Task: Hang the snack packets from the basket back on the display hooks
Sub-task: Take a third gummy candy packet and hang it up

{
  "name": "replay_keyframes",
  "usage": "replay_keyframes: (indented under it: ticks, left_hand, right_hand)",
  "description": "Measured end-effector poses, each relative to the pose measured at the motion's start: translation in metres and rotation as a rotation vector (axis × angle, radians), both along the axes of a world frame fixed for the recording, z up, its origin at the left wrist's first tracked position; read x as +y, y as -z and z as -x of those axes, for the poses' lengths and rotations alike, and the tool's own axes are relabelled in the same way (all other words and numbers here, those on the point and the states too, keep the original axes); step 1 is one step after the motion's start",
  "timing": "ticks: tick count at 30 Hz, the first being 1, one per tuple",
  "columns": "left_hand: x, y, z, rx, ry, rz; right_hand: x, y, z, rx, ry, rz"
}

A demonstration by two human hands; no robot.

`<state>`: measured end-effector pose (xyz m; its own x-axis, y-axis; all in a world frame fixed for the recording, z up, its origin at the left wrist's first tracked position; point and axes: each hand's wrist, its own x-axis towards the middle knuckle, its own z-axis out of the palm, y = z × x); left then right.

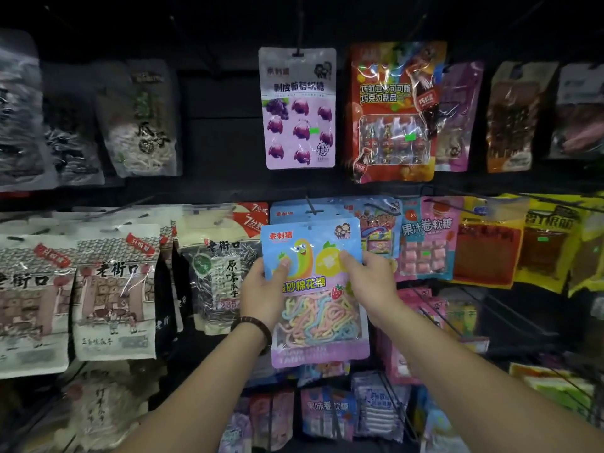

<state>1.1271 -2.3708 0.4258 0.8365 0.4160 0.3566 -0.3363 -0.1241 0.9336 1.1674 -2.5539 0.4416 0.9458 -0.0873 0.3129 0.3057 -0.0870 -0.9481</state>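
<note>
Holding a blue-and-lilac snack packet (316, 308) upright before a dark display wall (222, 148), at the middle row, centre of view. Gripped on its left edge by the left hand (261, 289), thumb pressed across the printed front, fingers tucked behind; gripped likewise on its right edge by the right hand (371, 284), thumb on the yellow cartoon fruit. Long axis running vertically, top edge up, printed face turned toward the viewer, clear window of pastel candy ropes in the lower half. Tilted very slightly, top leaning left. Positioned with its top edge just below a black display hook (311, 206), overlapping matching blue packets (291, 214) hanging there behind it; hang-hole not discernible, so impossible to tell whether threaded on the hook. Wearing a dark beaded bracelet (253, 326) on the left wrist. Hanging directly above: a purple grape-sweet packet (299, 107), with a red chocolate packet (392, 112) beside it to the right. Flanked at left by sunflower-seed bags (114, 289) and at right by a pink roll-candy packet (425, 237).
</note>
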Motion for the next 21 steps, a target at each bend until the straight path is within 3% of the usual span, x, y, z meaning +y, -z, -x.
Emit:
replay_keyframes:
  ticks: [6, 13, 17, 21]
  left_hand:
    - [-0.001, -0.006, -0.009, -0.005, 0.029, -0.002]
    - [0.001, 0.0, -0.016, 0.015, 0.029, 0.0]
    - [0.003, -0.003, -0.026, 0.049, -0.029, -0.01]
    - [0.006, -0.005, -0.034, 0.114, -0.088, -0.112]
  right_hand:
    - [-0.005, -0.002, -0.01, 0.024, -0.001, -0.022]
    - [-0.004, -0.007, -0.016, 0.02, 0.069, 0.095]
    - [-0.001, -0.012, -0.023, 0.044, 0.102, 0.196]
    - [-0.005, -0.02, -0.028, 0.094, 0.122, 0.425]
